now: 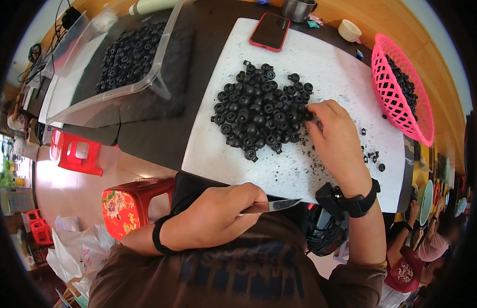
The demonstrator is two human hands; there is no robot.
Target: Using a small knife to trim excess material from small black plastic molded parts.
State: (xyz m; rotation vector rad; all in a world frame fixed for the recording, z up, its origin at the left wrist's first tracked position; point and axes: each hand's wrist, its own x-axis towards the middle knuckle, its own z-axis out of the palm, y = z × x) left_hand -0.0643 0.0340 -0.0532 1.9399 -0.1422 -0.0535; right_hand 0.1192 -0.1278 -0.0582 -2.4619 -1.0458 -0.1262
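My left hand (218,215) is closed round a small knife (284,204) near the front edge of the white mat (207,146). Its bare blade points to the right, level with my waist. A heap of small round black parts (259,110), each with a hole or a stub, covers the middle of the mat. At the heap's right edge my right hand (337,138) pinches one black part (309,116) between thumb and fingers, which hide most of it. Dark shavings (313,164) lie scattered below that hand, and several loose black bits (373,156) lie to its right.
A transparent plastic box (161,61) of black parts stands at the back left. On the right sits a pink basket (397,110) with more. Behind the heap are a phone (269,32), a metal cup (298,9) and a pale cup (349,31). A red stool (126,208) stands left of me.
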